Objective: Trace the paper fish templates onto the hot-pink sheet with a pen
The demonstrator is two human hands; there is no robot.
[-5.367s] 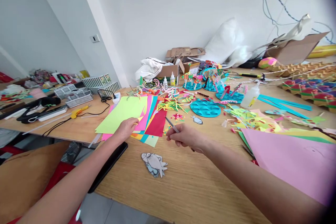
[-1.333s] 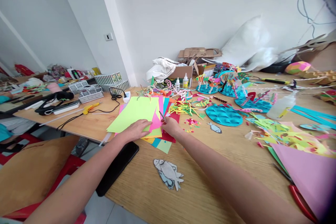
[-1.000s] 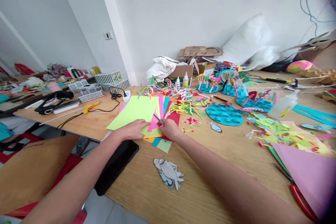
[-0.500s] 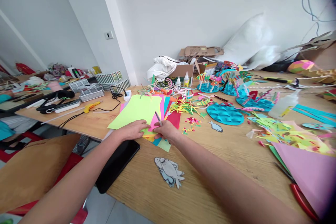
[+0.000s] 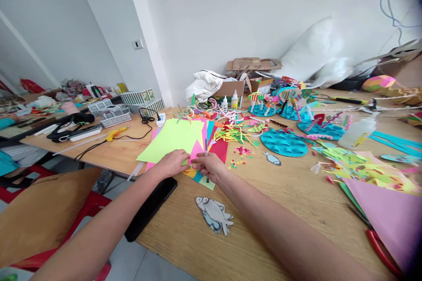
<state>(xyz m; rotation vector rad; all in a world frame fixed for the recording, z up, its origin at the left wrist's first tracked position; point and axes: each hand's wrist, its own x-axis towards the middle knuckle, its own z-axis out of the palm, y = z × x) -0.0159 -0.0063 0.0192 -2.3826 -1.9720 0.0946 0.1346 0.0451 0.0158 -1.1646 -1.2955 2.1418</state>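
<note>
Coloured paper sheets lie fanned in a stack, with a yellow-green sheet [image 5: 171, 138] on top and a red one [image 5: 220, 148] at the right. My left hand [image 5: 173, 163] is at the near edge of the yellow-green sheet, its fingers closed on that edge. In my right hand [image 5: 208, 166] is a pen [image 5: 206, 147], held upright between the fingers over the stack. Two overlapping fish cutouts [image 5: 214, 214] lie in front of my hands. A small fish cutout [image 5: 272, 158] is further right.
A black tablet-like object [image 5: 151, 208] lies below my left wrist. Paper scraps [image 5: 369, 164], a glue bottle [image 5: 358, 132] and red-handled scissors [image 5: 382, 250] are at the right. Blue scalloped discs [image 5: 283, 142] stand behind. A yellow tool [image 5: 116, 133] with a cable is at the left.
The pen has turned from leaning left to nearly upright. My left hand has shifted slightly right, and the black object beneath it has moved or tilted a little.
</note>
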